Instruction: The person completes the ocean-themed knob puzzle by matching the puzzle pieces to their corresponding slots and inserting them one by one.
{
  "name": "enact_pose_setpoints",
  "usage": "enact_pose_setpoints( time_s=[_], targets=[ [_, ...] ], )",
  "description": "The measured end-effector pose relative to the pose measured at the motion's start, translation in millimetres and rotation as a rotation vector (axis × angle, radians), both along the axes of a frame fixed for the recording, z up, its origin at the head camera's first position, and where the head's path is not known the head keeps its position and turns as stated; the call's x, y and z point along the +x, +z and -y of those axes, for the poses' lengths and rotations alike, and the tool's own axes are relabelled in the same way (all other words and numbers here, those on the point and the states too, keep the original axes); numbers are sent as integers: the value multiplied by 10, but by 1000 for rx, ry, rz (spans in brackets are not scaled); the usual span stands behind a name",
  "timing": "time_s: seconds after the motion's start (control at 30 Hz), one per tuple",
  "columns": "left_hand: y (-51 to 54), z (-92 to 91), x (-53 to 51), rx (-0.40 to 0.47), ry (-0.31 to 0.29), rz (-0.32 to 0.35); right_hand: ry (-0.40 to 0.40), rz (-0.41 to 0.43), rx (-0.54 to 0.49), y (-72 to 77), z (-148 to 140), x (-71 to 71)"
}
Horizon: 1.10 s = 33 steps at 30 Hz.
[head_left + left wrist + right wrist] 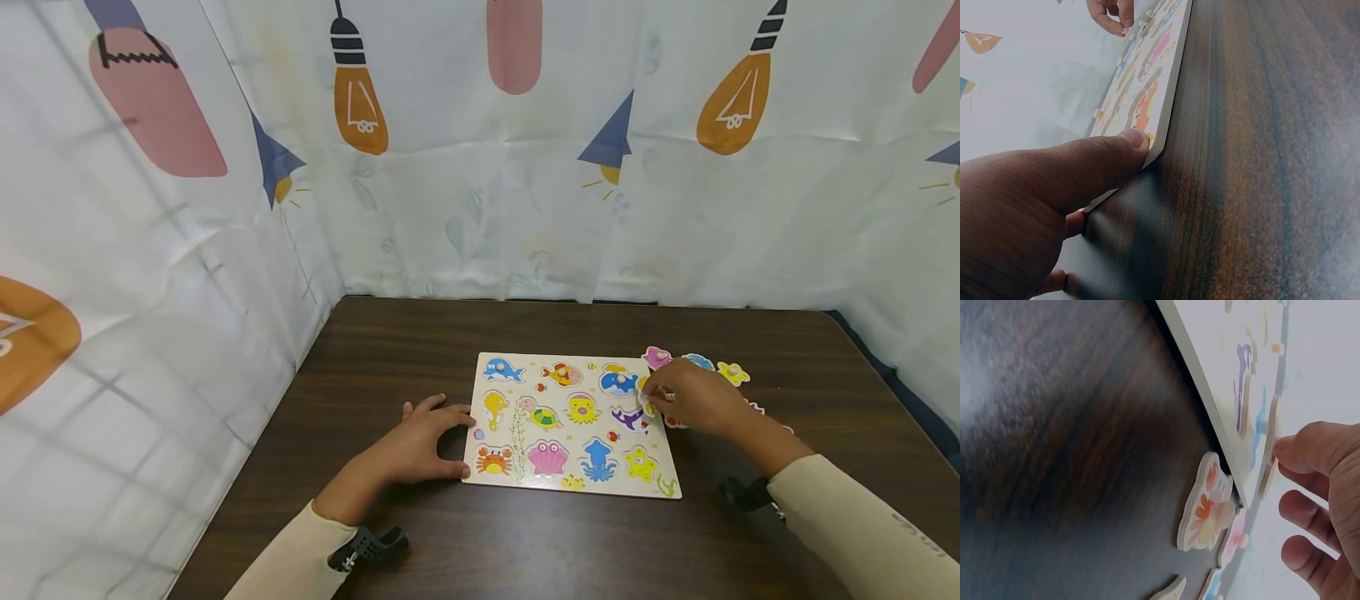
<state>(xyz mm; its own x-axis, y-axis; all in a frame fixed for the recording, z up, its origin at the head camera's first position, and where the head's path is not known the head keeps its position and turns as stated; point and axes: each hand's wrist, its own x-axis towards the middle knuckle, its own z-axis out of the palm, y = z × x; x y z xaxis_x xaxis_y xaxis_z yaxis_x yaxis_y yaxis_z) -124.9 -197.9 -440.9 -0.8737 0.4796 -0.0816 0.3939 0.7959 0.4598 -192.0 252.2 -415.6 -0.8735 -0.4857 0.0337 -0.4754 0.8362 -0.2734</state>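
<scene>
A wooden sea-animal puzzle board (pixel 517 487) lies flat on the dark table. My left hand (pixel 412 442) rests at its left edge with fingers spread; in the left wrist view the thumb (pixel 1110 156) presses on the board's corner. Above the board's right edge, my right hand (pixel 693 396) pinches a yellowish puzzle piece (pixel 643 398) between thumb and finger. The right wrist view shows that piece (pixel 1269 450) nearly edge-on, so its picture is hidden. The other fingers of that hand are loosely bent. Printed animals such as a crab (pixel 494 460) and a squid (pixel 598 460) fill the board.
Loose pieces lie beyond and beside the board's right side: a pink one (pixel 657 357), a blue one (pixel 699 362), a yellow one (pixel 732 373) and an orange-and-white one (pixel 1204 515). The right hand partly covers them. Patterned white curtains (pixel 465 208) hang behind the table (pixel 405 333).
</scene>
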Motion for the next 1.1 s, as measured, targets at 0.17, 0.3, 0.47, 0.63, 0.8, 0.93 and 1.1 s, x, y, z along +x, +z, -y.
enact_pose_setpoints(
  time_s=[0.17,0.3,0.47,0.63,0.8,0.93,1.1],
  targets=[
    [0,-1,-4,-2,1,4,-6,53,-15,3,28,32],
    [7,-5,-5,-5,-1,5,25,-2,-6,-6,42,71],
    [4,-6,-8,-7,-2,2,51,-37,-23,-24,65,113],
    [8,0,-4,-2,-3,3,89,-51,-18,-22,127,126],
    [19,5,7,14,-11,9,118,-60,-28,12,197,133],
    [22,4,11,20,-12,11,125,-79,-30,20,253,127],
    [12,4,7,15,-8,9,144,-96,-57,20,317,104]
  ],
)
